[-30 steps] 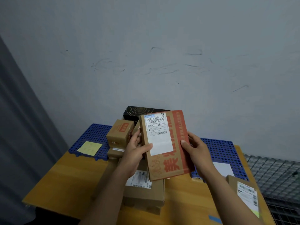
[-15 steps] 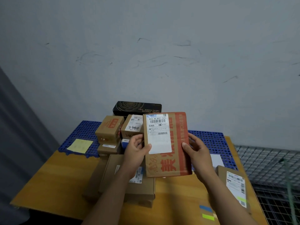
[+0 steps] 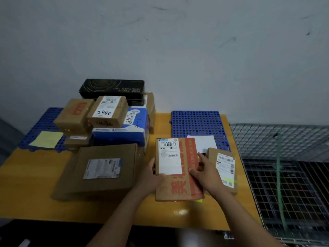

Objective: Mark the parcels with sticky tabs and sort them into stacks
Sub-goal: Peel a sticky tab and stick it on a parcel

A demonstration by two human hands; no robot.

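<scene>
A flat brown parcel (image 3: 179, 190) with an orange band and a white shipping label lies low over the yellow table (image 3: 32, 193), right of centre. My left hand (image 3: 151, 177) grips its left edge, thumb on the label. My right hand (image 3: 207, 172) holds its right side, fingers across the orange band. Just to the right lies a small brown parcel (image 3: 224, 166) with a yellow-green sticky tab (image 3: 228, 180) on its label. Another yellow-green tab (image 3: 198, 200) peeks out under the held parcel's near corner.
A pile of parcels fills the left-centre: a large flat box (image 3: 101, 170), a blue parcel (image 3: 121, 135), small brown boxes and a black box (image 3: 112, 88). Blue perforated mats (image 3: 197, 123) lie at the back, with a yellow note (image 3: 47, 139) and white paper (image 3: 203, 142). A wire cage (image 3: 284, 157) stands right.
The parcel came down from upright in front of me to low and flat over the table's right side, both hands still on it. My view tilted down.
</scene>
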